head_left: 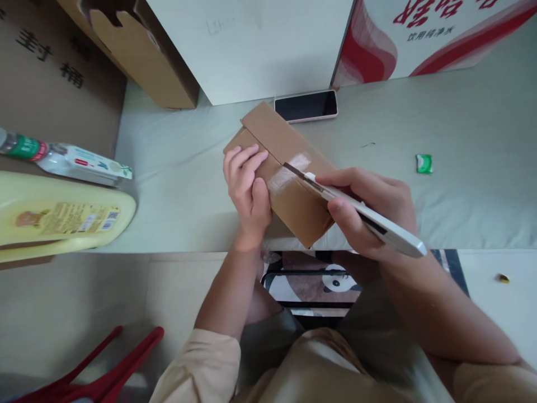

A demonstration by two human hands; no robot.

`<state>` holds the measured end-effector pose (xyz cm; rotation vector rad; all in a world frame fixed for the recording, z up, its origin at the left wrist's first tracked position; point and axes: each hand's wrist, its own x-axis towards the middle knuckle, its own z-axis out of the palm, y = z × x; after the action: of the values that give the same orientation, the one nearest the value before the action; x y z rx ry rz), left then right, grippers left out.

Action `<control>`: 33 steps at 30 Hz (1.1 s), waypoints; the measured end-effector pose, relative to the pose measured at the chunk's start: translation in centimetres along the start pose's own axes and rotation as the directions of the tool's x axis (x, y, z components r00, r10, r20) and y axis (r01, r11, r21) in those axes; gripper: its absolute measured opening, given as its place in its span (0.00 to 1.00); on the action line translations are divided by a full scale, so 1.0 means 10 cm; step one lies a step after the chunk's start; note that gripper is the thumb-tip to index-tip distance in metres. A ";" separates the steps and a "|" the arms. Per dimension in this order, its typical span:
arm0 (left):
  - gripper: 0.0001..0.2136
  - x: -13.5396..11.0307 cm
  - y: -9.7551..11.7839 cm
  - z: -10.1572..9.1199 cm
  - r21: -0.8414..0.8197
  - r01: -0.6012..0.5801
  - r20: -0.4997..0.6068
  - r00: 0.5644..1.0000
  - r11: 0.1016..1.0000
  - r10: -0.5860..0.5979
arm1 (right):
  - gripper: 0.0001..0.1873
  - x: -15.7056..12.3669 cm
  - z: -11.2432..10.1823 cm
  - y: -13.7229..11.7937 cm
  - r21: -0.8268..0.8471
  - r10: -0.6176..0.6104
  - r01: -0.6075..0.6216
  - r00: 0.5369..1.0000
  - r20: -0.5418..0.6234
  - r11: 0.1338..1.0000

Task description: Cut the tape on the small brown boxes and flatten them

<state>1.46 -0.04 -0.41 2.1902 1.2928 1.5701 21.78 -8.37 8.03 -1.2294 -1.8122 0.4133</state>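
Observation:
A small brown cardboard box (293, 210) lies tilted across the near part of the covered surface, with clear tape (279, 180) over its middle seam. My left hand (247, 182) grips the box's left end, fingers on top and thumb toward the tape. In my right hand (369, 207) is a white utility knife (380, 221), held between thumb and fingers. Its dark blade touches or hovers just over the seam beside the tape; which, I cannot tell. A phone (306, 106) with a dark screen lies just behind the box.
Tall cartons, one white (260, 45) and one red-and-white (419, 39), stand along the back. To the left lie a clear bottle (59, 157) and a large yellow jug (62, 212). A small green packet (424, 163) rests at right. A red-framed object (113, 364) stands at lower left.

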 end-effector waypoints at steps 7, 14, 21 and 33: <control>0.28 -0.01 0.02 0.00 -0.072 0.080 0.037 0.996 0.994 -0.078 | 0.10 0.00 0.00 -0.01 -0.062 0.029 -0.028 0.999 0.019 0.998; 0.28 0.00 -0.01 0.01 0.050 0.015 0.001 1.000 0.999 -0.015 | 0.12 -0.01 0.01 0.01 -0.067 0.062 -0.059 0.997 0.044 0.996; 0.29 0.00 0.00 0.02 0.081 0.018 -0.019 1.000 0.997 -0.016 | 0.13 -0.04 0.08 -0.02 -0.123 0.084 -0.077 0.995 0.052 0.989; 0.30 0.00 -0.08 0.02 0.075 -0.004 -0.041 0.999 0.997 0.007 | 0.14 0.01 -0.08 -0.05 -0.073 0.119 -0.106 0.970 0.211 0.992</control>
<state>1.18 0.52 -0.92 2.2178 1.3803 1.6019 22.13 -8.65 8.91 -1.3784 -1.9545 0.5781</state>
